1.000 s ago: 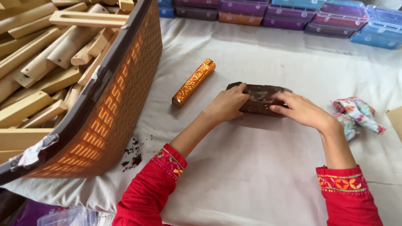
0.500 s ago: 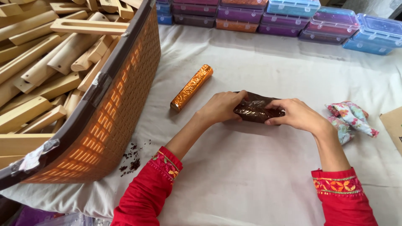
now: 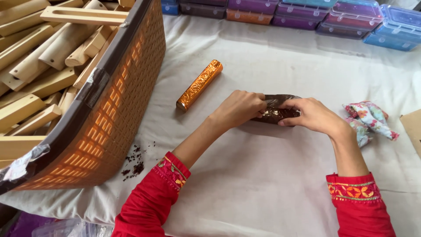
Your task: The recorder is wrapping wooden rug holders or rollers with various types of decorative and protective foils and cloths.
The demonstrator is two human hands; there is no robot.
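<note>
Glossy crinkled foil on brown roll & orange stick; matt white cloth; far-left basket woven plastic, wood blocks smooth.

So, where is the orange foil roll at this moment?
In the head view, the orange foil roll lies on the white cloth, between the basket and the left hand, touching neither.

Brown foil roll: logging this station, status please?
Left hand and right hand both gripping brown foil roll on white cloth. Orange foil roll lies apart. Nothing obstructing.
</note>
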